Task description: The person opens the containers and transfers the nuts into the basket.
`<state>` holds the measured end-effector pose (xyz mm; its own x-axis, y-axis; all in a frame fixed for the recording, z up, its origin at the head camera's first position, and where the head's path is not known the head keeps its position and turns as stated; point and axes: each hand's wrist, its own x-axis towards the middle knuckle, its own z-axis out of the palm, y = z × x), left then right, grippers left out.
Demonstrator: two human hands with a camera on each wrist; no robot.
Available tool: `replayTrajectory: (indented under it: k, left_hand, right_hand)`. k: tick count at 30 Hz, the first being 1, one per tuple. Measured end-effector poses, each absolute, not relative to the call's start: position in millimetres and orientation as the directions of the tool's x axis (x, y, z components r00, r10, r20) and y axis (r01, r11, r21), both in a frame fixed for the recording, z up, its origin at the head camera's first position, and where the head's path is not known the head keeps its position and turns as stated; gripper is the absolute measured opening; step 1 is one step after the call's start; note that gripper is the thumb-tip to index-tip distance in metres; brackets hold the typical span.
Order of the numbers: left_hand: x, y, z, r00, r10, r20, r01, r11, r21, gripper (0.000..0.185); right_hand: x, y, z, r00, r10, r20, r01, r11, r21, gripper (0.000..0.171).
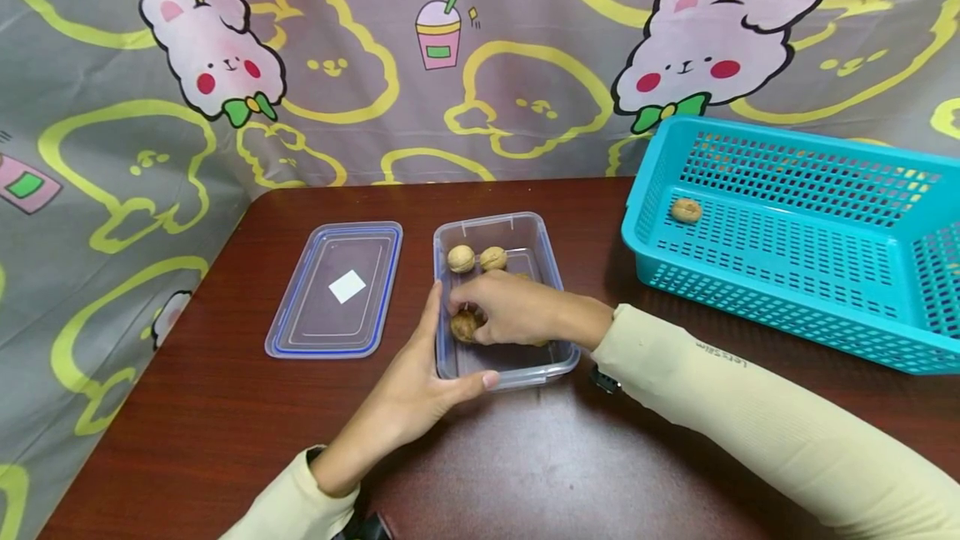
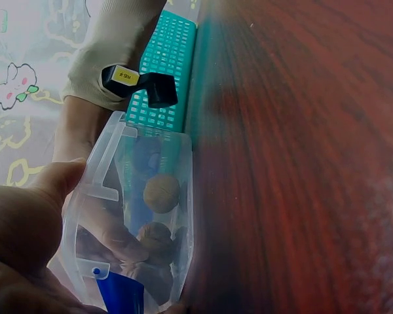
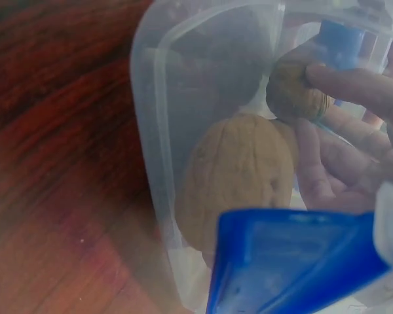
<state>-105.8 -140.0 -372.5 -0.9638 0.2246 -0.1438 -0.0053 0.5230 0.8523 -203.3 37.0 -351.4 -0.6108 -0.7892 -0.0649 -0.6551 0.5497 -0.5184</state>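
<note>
A clear plastic container (image 1: pixel 557 290) stands in the middle of the dark wooden table (image 1: pixel 225 415). My left hand (image 1: pixel 423 377) grips its near left corner, thumb along the front wall and fingers up the left side. My right hand (image 1: pixel 480 319) reaches into the container and pinches a walnut (image 1: pixel 463 327) near the left wall. Two more walnuts (image 1: pixel 461 257) (image 1: pixel 492 257) lie at the far end. In the right wrist view my fingertips (image 3: pixel 354 85) close on the small-looking walnut (image 3: pixel 293 97), and another walnut (image 3: pixel 239 176) lies close by. The left wrist view shows walnuts (image 2: pixel 161 193) through the container wall.
The container's blue-rimmed lid (image 1: pixel 333 288) lies flat to its left. A teal perforated basket (image 1: pixel 795 273) sits at the right with one walnut (image 1: pixel 686 210) in its far left corner. A cartoon-print cloth (image 1: pixel 450 65) hangs behind the table and down its left side.
</note>
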Motion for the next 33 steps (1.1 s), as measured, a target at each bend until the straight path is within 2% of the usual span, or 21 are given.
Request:
replayTrajectory:
  k: [12,22,33]
  left_hand:
    - [-106,-140,-372,-0.965,0.227,-0.135,0.009,0.539,0.843,0.131]
    - [-106,-139,-371,-0.966,0.198,-0.167,-0.027,0.564,0.826,0.13]
    - [-106,-139,-372,-0.965,0.202,-0.167,-0.028,0.554,0.832,0.13]
  right_hand:
    - [-205,45,-342,-0.603,-0.797,0.042,-0.673,0.479,-0.564,0.032]
    - [-207,68,-313,-0.664,-0.743,0.084,-0.607,0.47,-0.64,0.037]
    - [-212,109,-273,-0.772,-0.627,0.1,-0.512,0.521,-0.683,0.036]
